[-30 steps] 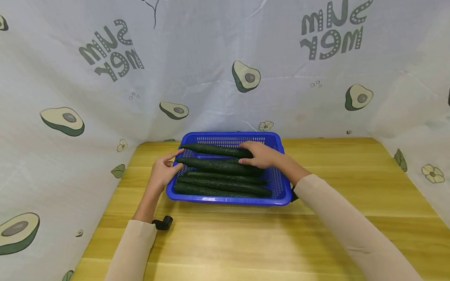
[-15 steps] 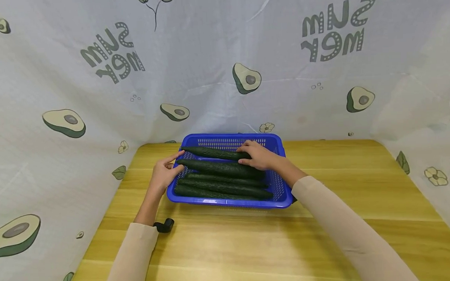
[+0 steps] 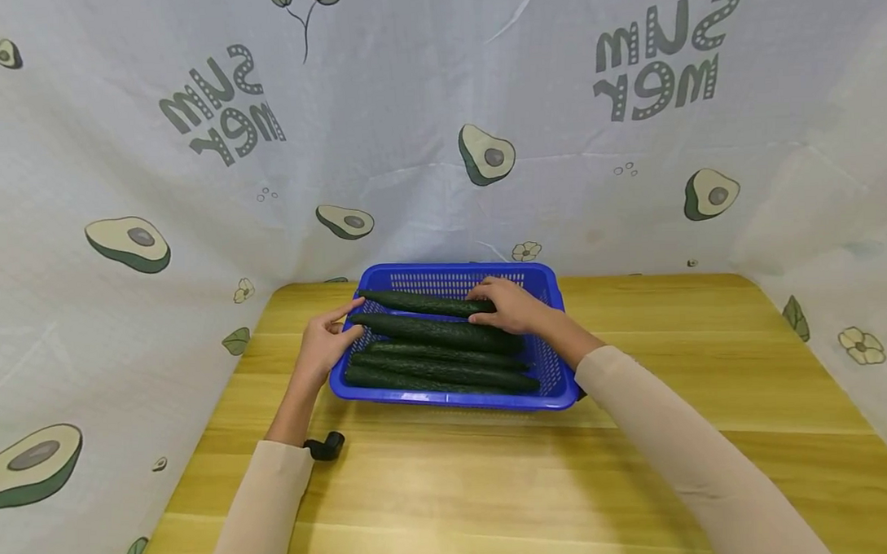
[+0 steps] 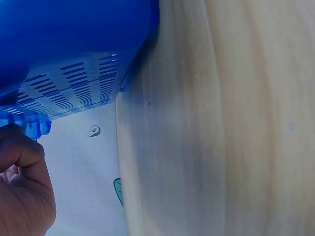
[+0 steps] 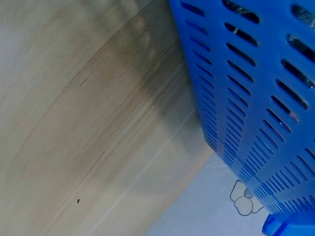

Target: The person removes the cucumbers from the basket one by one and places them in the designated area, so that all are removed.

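Note:
In the head view a blue plastic basket (image 3: 448,400) holds several dark green cucumbers lying lengthwise. My right hand (image 3: 514,305) reaches over its right side and grips the right end of the rearmost cucumber (image 3: 422,303), fingers on the far side and thumb on the near side. The second cucumber (image 3: 431,329) lies just in front of it. At the basket's left rim my left hand (image 3: 321,344) holds on, with index finger and thumb over the rim near the cucumber tips. The left wrist view shows that hand (image 4: 24,187) bent beside the rim; the right wrist view shows no hand.
The basket stands on a wooden table (image 3: 436,489) near its back edge. Behind and at both sides hangs a white cloth (image 3: 408,107) printed with avocados. A black wrist device (image 3: 326,446) sticks out from the left cuff.
Both hands keep nearly the same places. The right fingers have settled slightly leftward on the rear cucumber, and the view has shifted a little.

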The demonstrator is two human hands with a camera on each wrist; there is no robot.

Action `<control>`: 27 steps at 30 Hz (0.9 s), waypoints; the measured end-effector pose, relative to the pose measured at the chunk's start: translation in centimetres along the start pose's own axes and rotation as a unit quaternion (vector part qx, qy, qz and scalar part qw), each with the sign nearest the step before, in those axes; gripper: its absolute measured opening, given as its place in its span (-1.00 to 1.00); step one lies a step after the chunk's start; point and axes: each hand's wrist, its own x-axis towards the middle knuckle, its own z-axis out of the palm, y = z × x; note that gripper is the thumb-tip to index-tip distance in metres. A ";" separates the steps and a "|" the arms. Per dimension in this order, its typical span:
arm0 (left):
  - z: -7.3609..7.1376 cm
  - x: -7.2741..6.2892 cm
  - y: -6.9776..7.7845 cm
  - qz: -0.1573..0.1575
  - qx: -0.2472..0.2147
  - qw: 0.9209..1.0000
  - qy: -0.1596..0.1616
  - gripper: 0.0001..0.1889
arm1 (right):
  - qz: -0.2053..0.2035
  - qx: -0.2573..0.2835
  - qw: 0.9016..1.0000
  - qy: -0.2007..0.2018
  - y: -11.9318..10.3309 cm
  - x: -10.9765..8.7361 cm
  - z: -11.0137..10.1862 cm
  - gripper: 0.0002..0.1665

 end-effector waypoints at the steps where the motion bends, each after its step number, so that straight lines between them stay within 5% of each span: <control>1: 0.0 0.0 0.0 0.003 0.003 1.000 0.003 -0.45 | 0.001 0.003 1.000 -0.001 0.0 0.0 0.0 -0.45; 27: 0.3 -0.4 0.5 0.022 0.068 0.997 0.017 -0.45 | -0.021 0.058 0.997 0.041 -1.2 -2.0 -1.2 -0.47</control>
